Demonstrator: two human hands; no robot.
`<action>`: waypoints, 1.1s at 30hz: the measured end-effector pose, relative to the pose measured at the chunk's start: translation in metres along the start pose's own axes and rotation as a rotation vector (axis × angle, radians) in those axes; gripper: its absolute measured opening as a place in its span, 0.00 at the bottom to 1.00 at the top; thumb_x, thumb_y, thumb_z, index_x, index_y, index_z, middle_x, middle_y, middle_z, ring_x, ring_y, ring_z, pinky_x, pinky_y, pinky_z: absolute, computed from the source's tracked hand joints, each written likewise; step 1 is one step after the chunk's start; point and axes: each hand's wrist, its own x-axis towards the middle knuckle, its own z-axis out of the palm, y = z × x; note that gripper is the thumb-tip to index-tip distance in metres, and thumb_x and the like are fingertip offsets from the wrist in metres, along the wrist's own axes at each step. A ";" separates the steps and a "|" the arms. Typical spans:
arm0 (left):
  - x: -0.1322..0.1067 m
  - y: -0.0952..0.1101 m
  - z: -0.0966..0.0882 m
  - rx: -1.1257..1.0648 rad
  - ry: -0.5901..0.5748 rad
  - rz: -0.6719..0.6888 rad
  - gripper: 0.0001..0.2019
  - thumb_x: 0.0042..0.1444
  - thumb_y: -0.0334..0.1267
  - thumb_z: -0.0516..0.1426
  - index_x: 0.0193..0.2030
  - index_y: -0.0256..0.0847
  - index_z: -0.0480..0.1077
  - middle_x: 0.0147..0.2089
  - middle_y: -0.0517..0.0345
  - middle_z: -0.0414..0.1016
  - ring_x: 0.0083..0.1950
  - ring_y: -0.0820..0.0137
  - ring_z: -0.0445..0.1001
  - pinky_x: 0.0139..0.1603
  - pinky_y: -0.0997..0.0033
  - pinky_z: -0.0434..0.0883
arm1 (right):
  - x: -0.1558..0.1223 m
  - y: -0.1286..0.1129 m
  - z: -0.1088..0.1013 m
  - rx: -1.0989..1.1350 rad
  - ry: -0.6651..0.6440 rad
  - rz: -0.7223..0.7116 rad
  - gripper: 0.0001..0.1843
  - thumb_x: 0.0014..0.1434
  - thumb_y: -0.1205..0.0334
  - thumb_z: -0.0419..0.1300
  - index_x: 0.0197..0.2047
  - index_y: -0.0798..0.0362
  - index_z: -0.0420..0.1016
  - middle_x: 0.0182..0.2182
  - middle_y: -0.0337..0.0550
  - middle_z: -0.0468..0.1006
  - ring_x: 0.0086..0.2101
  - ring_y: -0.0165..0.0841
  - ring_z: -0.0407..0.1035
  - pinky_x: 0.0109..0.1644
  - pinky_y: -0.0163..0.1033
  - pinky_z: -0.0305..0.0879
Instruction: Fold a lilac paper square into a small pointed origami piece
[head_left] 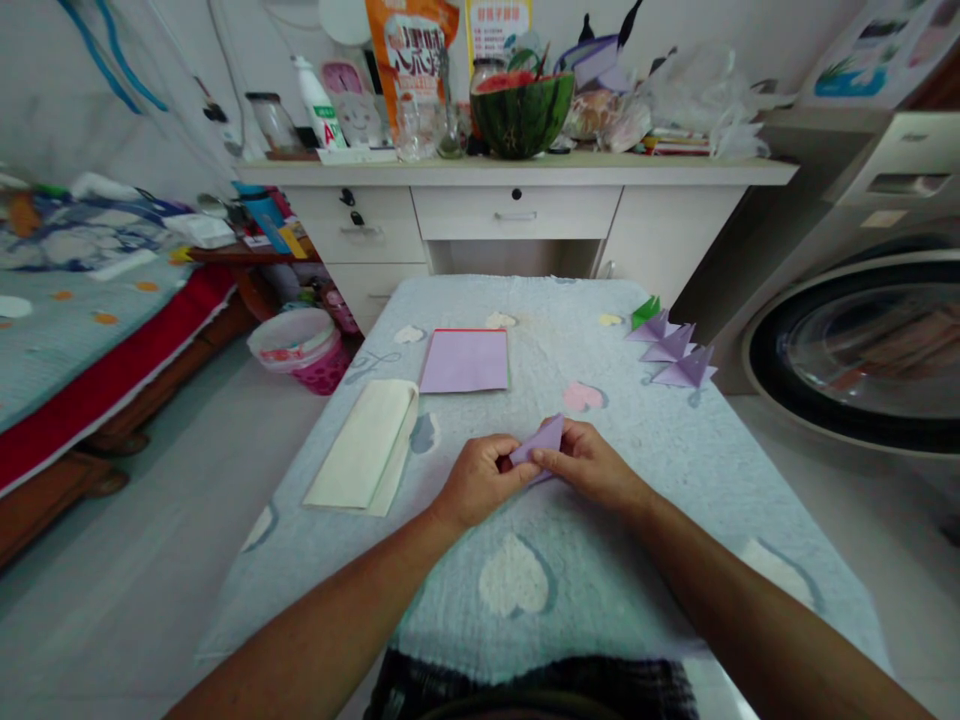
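Observation:
Between both hands is a small folded piece of purple paper [541, 440], with a pointed corner sticking up. My left hand [480, 477] pinches its left end, and my right hand [596, 462] grips its right side with the thumb across the front. Parts of the paper are hidden by the fingers. Beyond the left hand lies a stack of square paper [465, 360], purple on top with a red edge showing. Farther right sit several folded purple paper pieces [675, 350] in a row, with a green folded piece [646, 311] at the far end.
A folded cream cloth or paper [364, 450] lies at the left on the heart-patterned table cover [517, 580]. Behind stands a white desk [517, 210] bearing a cut watermelon [523, 115]. To the right is a washing machine [862, 280]; a pink bin [319, 370] stands left.

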 end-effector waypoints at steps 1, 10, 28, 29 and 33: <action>0.000 0.000 0.000 -0.018 0.007 0.002 0.14 0.52 0.42 0.60 0.21 0.37 0.63 0.21 0.67 0.55 0.25 0.78 0.55 0.26 0.75 0.52 | 0.001 0.002 0.001 0.004 0.013 -0.016 0.18 0.51 0.50 0.69 0.33 0.55 0.72 0.27 0.38 0.75 0.29 0.29 0.68 0.34 0.35 0.63; 0.004 -0.006 0.000 -0.524 0.036 -0.052 0.12 0.55 0.45 0.60 0.38 0.39 0.66 0.32 0.61 0.71 0.29 0.74 0.71 0.30 0.74 0.69 | 0.000 0.000 -0.005 0.117 0.006 -0.093 0.20 0.57 0.44 0.62 0.38 0.54 0.73 0.30 0.41 0.73 0.28 0.29 0.65 0.30 0.34 0.61; 0.006 -0.006 0.002 -0.551 0.034 -0.045 0.09 0.57 0.41 0.59 0.39 0.39 0.66 0.28 0.62 0.73 0.26 0.75 0.73 0.22 0.80 0.61 | -0.001 0.001 -0.005 0.184 0.115 -0.121 0.17 0.62 0.47 0.59 0.36 0.53 0.74 0.25 0.38 0.71 0.26 0.28 0.64 0.30 0.34 0.61; 0.006 -0.007 0.001 -0.540 0.040 -0.040 0.08 0.57 0.40 0.59 0.39 0.39 0.67 0.26 0.63 0.72 0.24 0.77 0.70 0.22 0.80 0.60 | -0.001 0.000 -0.005 0.183 0.117 -0.119 0.17 0.62 0.47 0.59 0.36 0.53 0.74 0.25 0.38 0.71 0.26 0.28 0.64 0.30 0.34 0.61; 0.006 -0.006 0.001 -0.539 0.065 -0.017 0.08 0.56 0.41 0.60 0.37 0.39 0.67 0.22 0.67 0.66 0.21 0.79 0.63 0.24 0.79 0.60 | -0.002 -0.003 -0.004 0.178 0.128 -0.114 0.16 0.61 0.48 0.61 0.37 0.53 0.75 0.25 0.37 0.71 0.25 0.27 0.63 0.30 0.33 0.60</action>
